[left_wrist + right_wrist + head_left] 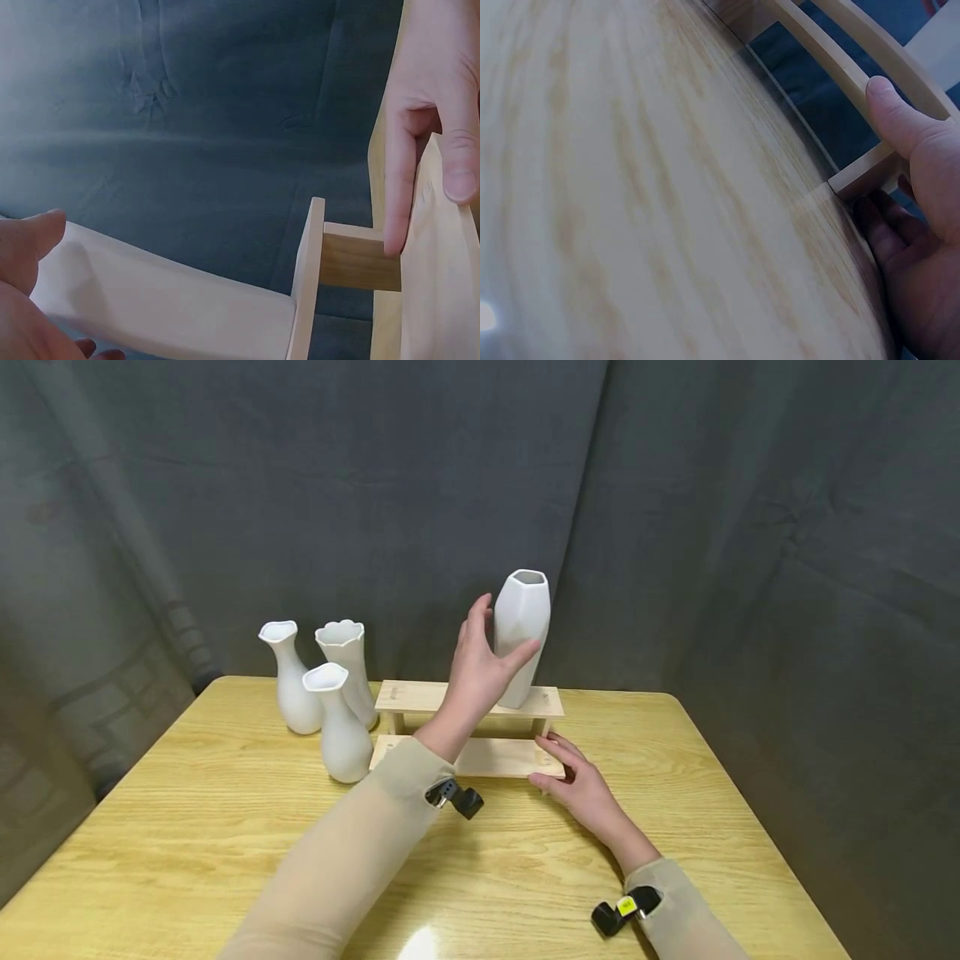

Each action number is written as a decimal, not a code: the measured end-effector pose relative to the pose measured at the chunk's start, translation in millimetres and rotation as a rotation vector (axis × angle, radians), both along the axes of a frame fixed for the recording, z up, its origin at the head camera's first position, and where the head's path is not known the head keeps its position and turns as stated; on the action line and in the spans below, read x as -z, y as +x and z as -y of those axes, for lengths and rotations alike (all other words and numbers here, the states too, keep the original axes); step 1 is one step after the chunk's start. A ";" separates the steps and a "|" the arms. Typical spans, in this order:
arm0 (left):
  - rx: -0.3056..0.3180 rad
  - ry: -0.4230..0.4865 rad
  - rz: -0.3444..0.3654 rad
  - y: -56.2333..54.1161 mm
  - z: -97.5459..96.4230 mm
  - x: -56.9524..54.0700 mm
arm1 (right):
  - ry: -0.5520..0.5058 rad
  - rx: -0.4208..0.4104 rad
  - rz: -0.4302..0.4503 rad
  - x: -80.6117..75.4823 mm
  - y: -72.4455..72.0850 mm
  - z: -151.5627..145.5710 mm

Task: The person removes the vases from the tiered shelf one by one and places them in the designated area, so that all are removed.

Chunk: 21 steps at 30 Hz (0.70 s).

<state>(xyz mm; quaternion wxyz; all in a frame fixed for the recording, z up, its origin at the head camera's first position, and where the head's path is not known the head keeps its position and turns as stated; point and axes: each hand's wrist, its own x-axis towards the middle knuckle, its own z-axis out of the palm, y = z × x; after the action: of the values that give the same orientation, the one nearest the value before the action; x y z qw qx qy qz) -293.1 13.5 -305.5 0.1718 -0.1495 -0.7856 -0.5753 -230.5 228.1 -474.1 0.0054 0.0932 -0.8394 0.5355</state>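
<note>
A white faceted vase [522, 618] stands upright on the upper board of a small two-tier wooden shelf [495, 758]. My left hand [480, 672] is spread at the vase's left side, its thumb across the front and its other fingers along the left edge. A dark gap shows between palm and vase; whether the fingertips touch it is hard to see. With thumb in front and fingers behind, my right hand [581, 789] grips the right end of the lower board. The left wrist view shows that board between the right hand's thumb and fingers [459, 161].
Three white vases stand on the table left of the shelf: a flared-neck one [296, 689], a scalloped-rim one [348, 656], and a narrow-necked one [345, 739] in front. A grey curtain [337, 510] hangs behind the wooden table [187, 827].
</note>
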 end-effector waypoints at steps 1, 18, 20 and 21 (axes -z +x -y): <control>-0.001 0.003 -0.001 -1.2 -1.4 0.3 | -0.006 0.000 0.001 0.1 0.0 0.1; -0.046 -0.046 -0.015 -9.0 -8.1 3.5 | -0.004 0.006 -0.016 -2.2 1.6 1.7; -0.052 -0.050 -0.020 -9.1 -8.2 3.1 | -0.002 0.006 -0.016 -1.7 0.8 1.2; -0.056 -0.053 -0.022 -9.3 -8.3 3.1 | -0.003 0.005 -0.015 -1.7 0.5 1.1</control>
<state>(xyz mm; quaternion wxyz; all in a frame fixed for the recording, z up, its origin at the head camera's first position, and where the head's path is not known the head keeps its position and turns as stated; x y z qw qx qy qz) -302.4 21.7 -308.6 0.1925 -0.1385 -0.8024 -0.5477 -230.0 227.1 -472.4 0.0135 0.0950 -0.8388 0.5360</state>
